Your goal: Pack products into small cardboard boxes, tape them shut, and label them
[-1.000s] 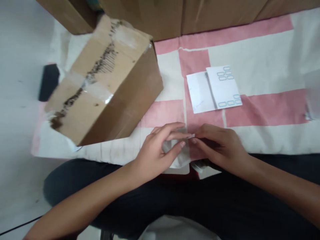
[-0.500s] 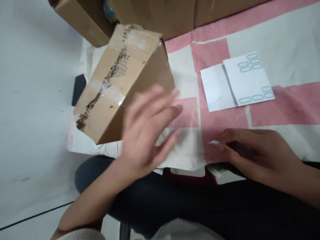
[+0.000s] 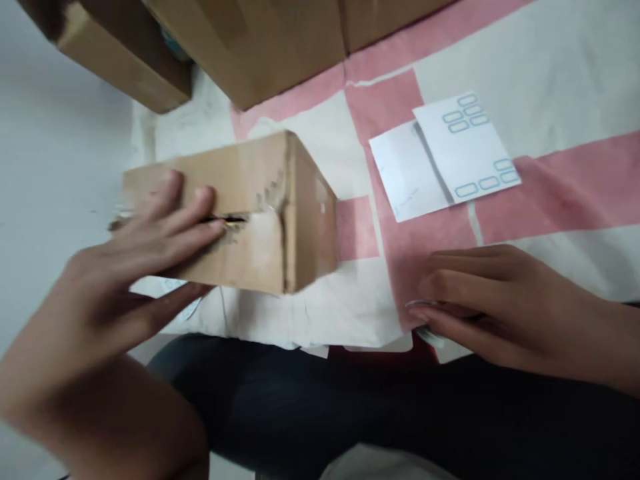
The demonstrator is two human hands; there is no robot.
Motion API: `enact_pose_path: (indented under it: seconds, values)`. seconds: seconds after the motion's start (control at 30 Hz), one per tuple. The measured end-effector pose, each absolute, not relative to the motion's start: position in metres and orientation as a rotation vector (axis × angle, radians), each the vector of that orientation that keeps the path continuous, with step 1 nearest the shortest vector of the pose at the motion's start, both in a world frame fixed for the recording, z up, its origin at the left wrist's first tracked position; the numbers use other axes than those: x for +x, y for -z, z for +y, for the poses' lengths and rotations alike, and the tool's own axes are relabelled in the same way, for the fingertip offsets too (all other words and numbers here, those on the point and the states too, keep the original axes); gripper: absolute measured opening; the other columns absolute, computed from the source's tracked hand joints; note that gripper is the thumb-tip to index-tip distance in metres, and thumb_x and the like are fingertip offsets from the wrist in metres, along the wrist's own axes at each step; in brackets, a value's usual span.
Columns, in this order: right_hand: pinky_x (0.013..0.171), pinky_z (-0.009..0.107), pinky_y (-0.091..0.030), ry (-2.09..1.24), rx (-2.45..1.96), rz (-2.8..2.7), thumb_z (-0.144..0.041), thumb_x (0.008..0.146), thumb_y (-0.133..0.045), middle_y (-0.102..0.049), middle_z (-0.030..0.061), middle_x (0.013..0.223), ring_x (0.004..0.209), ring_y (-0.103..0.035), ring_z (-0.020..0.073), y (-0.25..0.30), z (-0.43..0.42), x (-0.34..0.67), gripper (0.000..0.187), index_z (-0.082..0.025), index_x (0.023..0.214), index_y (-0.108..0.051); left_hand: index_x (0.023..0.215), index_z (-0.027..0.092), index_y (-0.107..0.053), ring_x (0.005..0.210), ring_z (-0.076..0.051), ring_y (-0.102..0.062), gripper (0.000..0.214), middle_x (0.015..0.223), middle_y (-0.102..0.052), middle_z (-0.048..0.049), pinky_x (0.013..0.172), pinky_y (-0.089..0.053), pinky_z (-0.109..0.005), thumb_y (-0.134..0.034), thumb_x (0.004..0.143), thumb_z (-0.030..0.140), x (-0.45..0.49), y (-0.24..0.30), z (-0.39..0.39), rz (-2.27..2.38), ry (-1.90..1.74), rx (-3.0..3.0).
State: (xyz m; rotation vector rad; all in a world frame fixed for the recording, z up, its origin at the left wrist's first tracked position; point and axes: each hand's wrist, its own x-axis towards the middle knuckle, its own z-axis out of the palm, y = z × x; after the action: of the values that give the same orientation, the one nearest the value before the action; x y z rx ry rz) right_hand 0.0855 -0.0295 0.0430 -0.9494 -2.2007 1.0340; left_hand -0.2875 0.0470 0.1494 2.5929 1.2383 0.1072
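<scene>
My left hand [image 3: 125, 267] lies on a small brown cardboard box [image 3: 300, 213] at the left. Its fingers stretch over the taped top seam and the thumb presses the near side, so it grips the box. The box rests on a pink-and-white checked cloth [image 3: 550, 87]. My right hand [image 3: 500, 300] rests on the cloth near its front edge with its fingers pressed together. A small white label [image 3: 419, 304] shows at its fingertips.
A white label sheet with blue-outlined rectangles [image 3: 470, 143] overlaps a plain white sheet [image 3: 405, 170] on the cloth, beyond my right hand. Larger cardboard boxes [image 3: 250, 40] stand along the far edge. My dark-trousered legs [image 3: 350, 413] lie below the cloth.
My left hand left the right hand, swung left and took hold of the small box, which has turned and now lies flatter. The right hand stayed on the cloth.
</scene>
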Motion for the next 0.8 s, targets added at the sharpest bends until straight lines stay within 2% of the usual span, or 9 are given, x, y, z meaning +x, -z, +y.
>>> enact_pose_path:
  seconds: [0.07, 0.17, 0.33, 0.43, 0.5, 0.63, 0.73, 0.8]
  values:
    - [0.057, 0.030, -0.034, -0.965, -0.902, -2.242, -0.027, 0.099, -0.056, -0.056, -0.0001, 0.071, 0.058, -0.049, 0.0142, -0.042, -0.026, 0.086, 0.018, -0.023, 0.082, -0.055, 0.149, 0.043, -0.043, 0.152, -0.035, -0.028, 0.059, 0.160, -0.038, 0.0111, 0.121, -0.025, -0.065, -0.065, 0.095, 0.034, -0.283, -0.154, 0.044, 1.018, -0.043, 2.660]
    - [0.058, 0.029, -0.036, -0.886, -0.846, -2.284, -0.025, 0.102, -0.051, -0.056, 0.0005, 0.073, 0.059, -0.050, 0.0136, -0.042, -0.019, 0.084, 0.021, -0.022, 0.081, -0.055, 0.151, 0.034, -0.043, 0.153, -0.034, -0.026, 0.060, 0.159, -0.040, 0.0036, 0.123, -0.028, -0.062, -0.061, 0.095, 0.022, -0.271, -0.154, 0.035, 0.816, -0.052, 2.735]
    - [0.064, 0.029, -0.042, -0.887, -0.732, -2.303, -0.030, 0.105, -0.046, -0.065, 0.0061, 0.084, 0.072, -0.059, 0.0175, -0.040, -0.015, 0.081, 0.023, -0.021, 0.093, -0.063, 0.151, 0.026, -0.045, 0.155, -0.030, -0.023, 0.063, 0.159, -0.040, 0.0005, 0.128, -0.022, -0.050, -0.057, 0.092, 0.008, -0.251, -0.152, 0.019, 0.605, -0.046, 2.792]
    - [0.063, 0.030, -0.041, -0.831, -0.721, -2.316, -0.035, 0.107, -0.042, -0.065, 0.0052, 0.081, 0.069, -0.057, 0.0170, -0.039, -0.015, 0.081, 0.029, -0.021, 0.091, -0.063, 0.153, 0.027, -0.043, 0.155, -0.030, -0.022, 0.063, 0.160, -0.039, 0.0019, 0.129, -0.021, -0.049, -0.055, 0.093, 0.010, -0.250, -0.150, 0.016, 0.560, -0.038, 2.801]
    - [0.058, 0.028, -0.038, -0.821, -0.825, -2.298, -0.044, 0.105, -0.046, -0.063, 0.0032, 0.076, 0.064, -0.054, 0.0152, -0.040, -0.013, 0.082, 0.033, -0.021, 0.088, -0.061, 0.154, 0.031, -0.040, 0.156, -0.029, -0.022, 0.064, 0.160, -0.038, 0.0048, 0.128, -0.022, -0.052, -0.054, 0.094, 0.014, -0.254, -0.149, 0.017, 0.586, 0.008, 2.796]
    - [0.052, 0.028, -0.027, -0.754, -1.316, -2.087, -0.066, 0.082, -0.072, -0.049, -0.0022, 0.058, 0.055, -0.045, 0.0132, -0.043, 0.004, 0.094, 0.051, -0.022, 0.069, -0.050, 0.153, 0.038, -0.039, 0.156, -0.031, -0.023, 0.064, 0.159, -0.040, 0.0073, 0.126, -0.025, -0.058, -0.055, 0.094, 0.018, -0.257, -0.146, 0.018, 0.621, 0.019, 2.783]
    - [0.057, 0.028, -0.034, -0.679, -1.494, -1.861, -0.064, 0.077, -0.079, -0.051, -0.0011, 0.064, 0.066, -0.054, 0.0168, -0.048, 0.018, 0.107, 0.048, -0.023, 0.072, -0.055, 0.153, 0.033, -0.041, 0.155, -0.031, -0.023, 0.062, 0.158, -0.043, 0.0042, 0.126, -0.024, -0.059, -0.055, 0.094, 0.019, -0.253, -0.146, 0.021, 0.586, -0.073, 2.783]
    - [0.066, 0.031, -0.045, -0.737, -1.437, -1.806, -0.060, 0.076, -0.081, -0.062, 0.0023, 0.080, 0.080, -0.061, 0.0214, -0.053, 0.018, 0.110, 0.043, -0.022, 0.088, -0.063, 0.152, 0.030, -0.043, 0.155, -0.031, -0.024, 0.061, 0.156, -0.047, 0.0015, 0.125, -0.025, -0.059, -0.055, 0.094, 0.018, -0.251, -0.145, 0.023, 0.568, -0.136, 2.788]
